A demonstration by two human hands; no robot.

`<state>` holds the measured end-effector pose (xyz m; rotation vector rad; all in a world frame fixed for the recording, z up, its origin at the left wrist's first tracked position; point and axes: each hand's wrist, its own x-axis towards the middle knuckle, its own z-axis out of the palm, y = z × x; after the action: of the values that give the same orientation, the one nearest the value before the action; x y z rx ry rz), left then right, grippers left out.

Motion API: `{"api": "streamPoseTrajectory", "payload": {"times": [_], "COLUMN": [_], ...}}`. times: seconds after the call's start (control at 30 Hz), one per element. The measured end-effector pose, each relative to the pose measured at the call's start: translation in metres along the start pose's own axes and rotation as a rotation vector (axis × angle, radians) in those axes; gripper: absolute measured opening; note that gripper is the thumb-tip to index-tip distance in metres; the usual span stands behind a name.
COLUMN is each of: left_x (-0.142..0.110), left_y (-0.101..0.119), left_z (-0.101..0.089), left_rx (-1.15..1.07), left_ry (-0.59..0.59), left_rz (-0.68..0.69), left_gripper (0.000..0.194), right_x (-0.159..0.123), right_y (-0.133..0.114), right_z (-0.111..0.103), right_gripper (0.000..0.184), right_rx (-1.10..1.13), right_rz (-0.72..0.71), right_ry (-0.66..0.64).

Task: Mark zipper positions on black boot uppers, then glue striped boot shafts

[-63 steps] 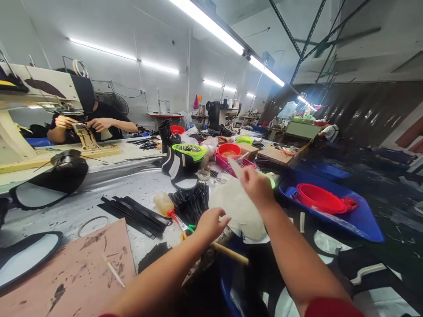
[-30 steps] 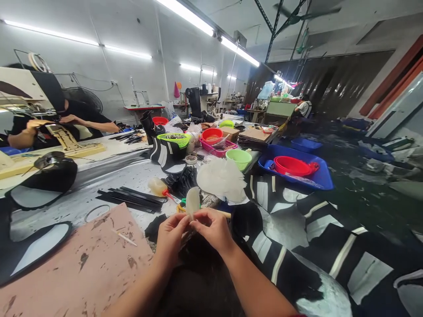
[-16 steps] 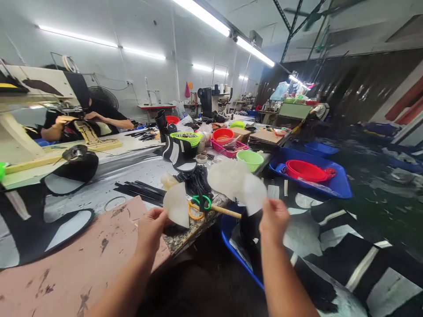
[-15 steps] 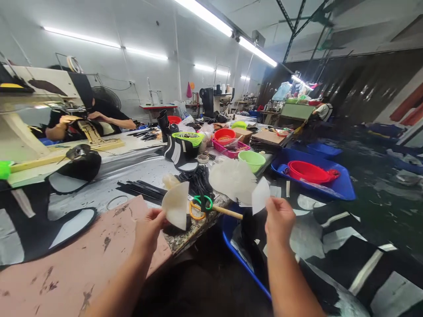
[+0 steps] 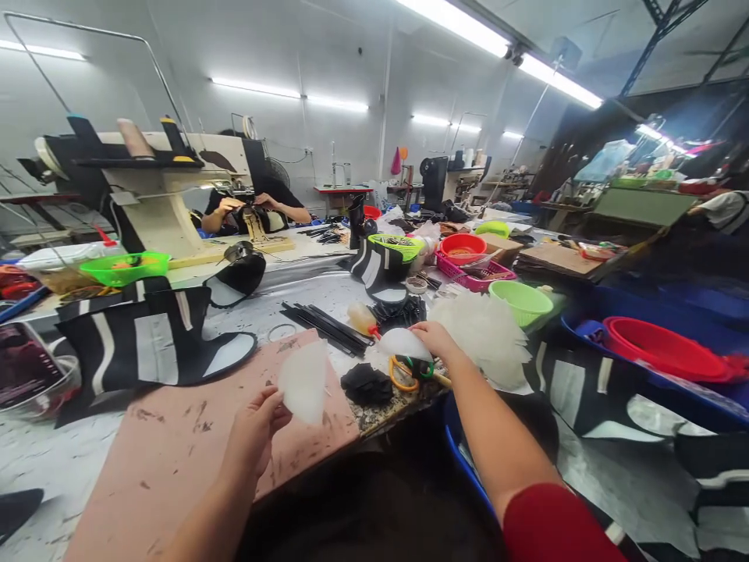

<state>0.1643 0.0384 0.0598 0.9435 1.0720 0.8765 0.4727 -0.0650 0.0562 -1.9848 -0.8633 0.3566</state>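
Observation:
Between the thumb and fingers of my left hand point(image 5: 257, 429) is a thin white half-round piece point(image 5: 304, 381), held above the pink mat point(image 5: 193, 445). My right hand point(image 5: 438, 342) pinches a second white half-round piece point(image 5: 403, 343) by its edge, over scissors point(image 5: 403, 376) with orange and green handles. A pile of similar white pieces point(image 5: 483, 332) lies just right of my right hand. Small black pieces point(image 5: 367, 384) are heaped at the table edge between my hands. Long black strips point(image 5: 324, 326) and a small bottle with a red tip point(image 5: 363, 318) lie beyond.
Black boot-shaped uppers point(image 5: 157, 339) with white patches lie at left. Sewing machines point(image 5: 155, 179) stand behind, where a co-worker's hands point(image 5: 225, 209) work. Green point(image 5: 520, 300) and red bowls point(image 5: 462, 246) sit at right. A blue tub point(image 5: 585, 312) and more uppers are at far right.
My view has swung left. My right hand has carried its white piece leftward from beside the pile to above the scissors. My left hand still holds its piece, now over the mat.

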Motion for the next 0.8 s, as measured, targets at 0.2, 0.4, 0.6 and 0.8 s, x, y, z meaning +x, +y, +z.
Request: {"api": "streamPoseTrajectory", "payload": {"times": [0.2, 0.4, 0.6, 0.8], "left_x": [-0.012, -0.031, -0.034, -0.028], "left_y": [-0.006, -0.02, -0.025, -0.022], "left_z": [0.012, 0.024, 0.018, 0.016], "left_rx": [0.088, 0.264, 0.201, 0.027], "left_ry": [-0.107, -0.294, -0.259, -0.206], "left_rz": [0.026, 0.355, 0.361, 0.262], "left_gripper": [0.036, 0.02, 0.022, 0.03], "right_x": [-0.043, -0.126, -0.133, -0.14], "right_y": [-0.051, -0.085, -0.08, -0.084], "right_z": [0.048, 0.102, 0.103, 0.109], "right_gripper": [0.012, 0.012, 0.011, 0.017], "right_rx": [0.013, 0.402, 0.509, 0.656], "right_rz": [-0.335, -0.351, -0.29, -0.252], "right_ry": [-0.018, -0.178, -0.179, -0.292]}}
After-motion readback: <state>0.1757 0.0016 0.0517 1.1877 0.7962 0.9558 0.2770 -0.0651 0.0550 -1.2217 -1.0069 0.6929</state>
